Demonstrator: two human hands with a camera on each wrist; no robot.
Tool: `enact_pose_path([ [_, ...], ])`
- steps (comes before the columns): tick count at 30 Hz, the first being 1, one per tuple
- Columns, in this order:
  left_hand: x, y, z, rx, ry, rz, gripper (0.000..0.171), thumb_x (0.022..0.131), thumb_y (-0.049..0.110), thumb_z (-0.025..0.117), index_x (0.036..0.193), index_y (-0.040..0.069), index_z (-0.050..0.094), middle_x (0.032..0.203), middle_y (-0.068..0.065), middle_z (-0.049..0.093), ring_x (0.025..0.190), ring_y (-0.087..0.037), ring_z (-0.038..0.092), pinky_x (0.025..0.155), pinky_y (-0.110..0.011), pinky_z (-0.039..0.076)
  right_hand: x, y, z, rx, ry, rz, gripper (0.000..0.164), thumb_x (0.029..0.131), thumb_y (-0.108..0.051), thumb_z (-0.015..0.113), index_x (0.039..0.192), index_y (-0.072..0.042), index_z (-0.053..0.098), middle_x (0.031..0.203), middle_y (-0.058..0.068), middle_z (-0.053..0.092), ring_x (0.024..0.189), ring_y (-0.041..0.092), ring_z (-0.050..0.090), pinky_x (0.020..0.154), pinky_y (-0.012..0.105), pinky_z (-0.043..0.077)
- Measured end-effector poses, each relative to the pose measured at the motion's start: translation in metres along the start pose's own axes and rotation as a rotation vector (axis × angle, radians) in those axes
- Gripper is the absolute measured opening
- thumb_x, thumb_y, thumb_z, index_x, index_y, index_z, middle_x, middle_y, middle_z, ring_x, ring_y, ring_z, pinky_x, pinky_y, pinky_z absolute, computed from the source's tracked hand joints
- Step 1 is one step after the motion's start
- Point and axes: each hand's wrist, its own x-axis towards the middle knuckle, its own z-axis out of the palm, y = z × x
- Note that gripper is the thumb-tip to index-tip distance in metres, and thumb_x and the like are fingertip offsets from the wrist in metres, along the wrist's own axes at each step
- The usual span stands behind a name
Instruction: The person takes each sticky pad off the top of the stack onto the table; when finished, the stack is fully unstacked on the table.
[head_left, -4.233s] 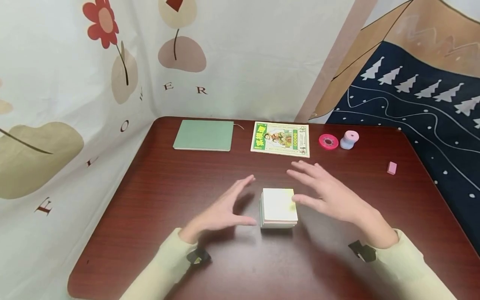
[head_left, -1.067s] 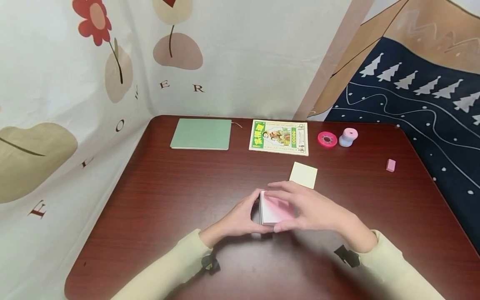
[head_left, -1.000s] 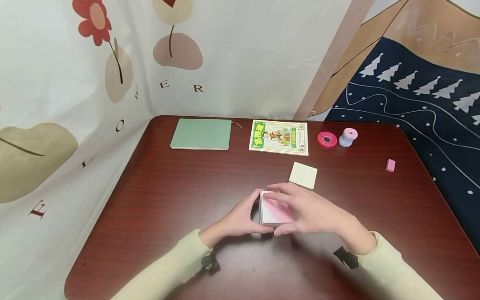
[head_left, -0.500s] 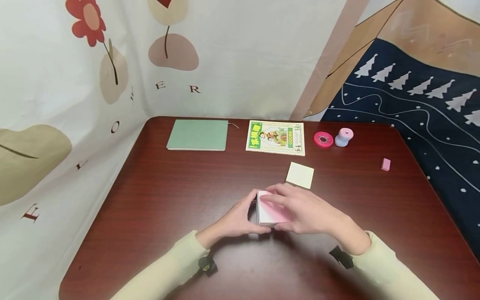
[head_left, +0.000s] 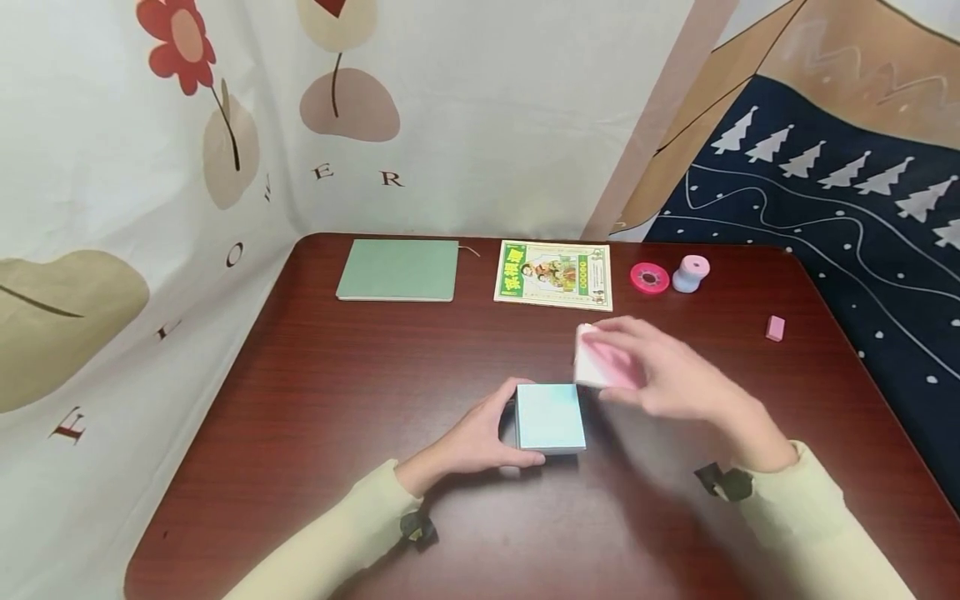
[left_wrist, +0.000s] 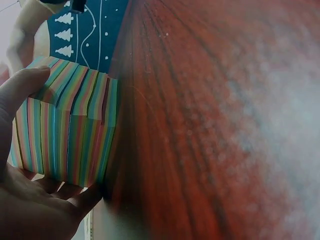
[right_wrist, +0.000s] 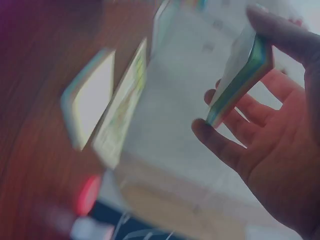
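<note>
A thick stack of sticky note pads (head_left: 551, 417) with a light blue top sheet stands on the table. My left hand (head_left: 477, 437) grips its left side, thumb along the near edge and fingers at the far edge. Striped sides of several pads show in the left wrist view. My right hand (head_left: 678, 375) holds a sticky note pad (head_left: 594, 365) with a pink-and-white top up beyond the stack, thumb and fingers pinching opposite edges. Behind it, a pale yellow sticky note pad (right_wrist: 94, 100) lies on the table in the right wrist view, hidden in the head view.
Along the back of the table (head_left: 360, 358) lie a green notebook (head_left: 399, 269), a green-and-yellow printed booklet (head_left: 553, 275), a pink tape roll (head_left: 649, 278) and a pink-and-blue spool-shaped thing (head_left: 691, 273). A small pink block (head_left: 776, 327) sits at the right. Printed cloth hangs behind.
My right hand has lifted the pink-topped pad off the stack and moved it away and to the right, uncovering a light blue sheet. Earlier, the yellow pad left the stack too. The left hand stays there.
</note>
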Motion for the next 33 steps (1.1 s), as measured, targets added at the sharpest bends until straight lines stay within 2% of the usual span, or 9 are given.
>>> enact_pose_path([
  [4, 0.001, 0.0, 0.001, 0.001, -0.005, 0.003, 0.084, 0.069, 0.034, 0.089, 0.137, 0.025, 0.039, 0.12, 0.009, 0.056, 0.108, -0.009, 0.053, 0.095, -0.036, 0.043, -0.004, 0.044, -0.005, 0.028, 0.025, 0.124, 0.078, 0.07, -0.022, 0.088, 0.14, -0.015, 0.054, 0.134, 0.007, 0.051, 0.115, 0.026, 0.048, 0.084, 0.048, 0.049],
  [8, 0.001, 0.0, 0.001, -0.003, -0.012, 0.006, 0.084, 0.07, 0.033, 0.089, 0.137, 0.024, 0.039, 0.121, 0.008, 0.056, 0.109, -0.009, 0.053, 0.096, -0.037, 0.042, -0.011, 0.085, -0.001, 0.027, 0.024, 0.22, 0.078, 0.069, -0.017, 0.088, 0.138, -0.007, 0.054, 0.13, 0.014, 0.052, 0.113, 0.031, 0.047, 0.086, 0.053, 0.047],
  [13, 0.001, 0.0, 0.002, -0.004, -0.014, 0.006, 0.084, 0.07, 0.033, 0.089, 0.137, 0.025, 0.039, 0.121, 0.008, 0.056, 0.108, -0.01, 0.053, 0.095, -0.036, 0.042, -0.019, 0.115, 0.009, 0.033, -0.011, 0.285, 0.076, 0.07, -0.016, 0.087, 0.137, -0.001, 0.053, 0.129, 0.02, 0.052, 0.113, 0.036, 0.046, 0.092, 0.058, 0.042],
  [19, 0.002, 0.001, 0.001, 0.003, -0.014, 0.008, 0.084, 0.071, 0.034, 0.088, 0.137, 0.025, 0.039, 0.121, 0.008, 0.056, 0.109, -0.01, 0.053, 0.095, -0.036, 0.042, -0.02, 0.126, 0.015, 0.063, -0.042, 0.321, 0.078, 0.073, -0.017, 0.086, 0.14, 0.001, 0.049, 0.133, 0.023, 0.049, 0.119, 0.04, 0.042, 0.098, 0.064, 0.036],
  [33, 0.0, 0.0, 0.0, 0.021, -0.013, -0.003, 0.085, 0.07, 0.034, 0.089, 0.138, 0.024, 0.038, 0.123, 0.007, 0.055, 0.111, -0.009, 0.052, 0.097, -0.037, 0.042, -0.017, 0.124, 0.017, 0.067, -0.116, 0.356, 0.078, 0.078, -0.019, 0.082, 0.144, -0.001, 0.045, 0.141, 0.025, 0.039, 0.125, 0.043, 0.033, 0.095, 0.065, 0.039],
])
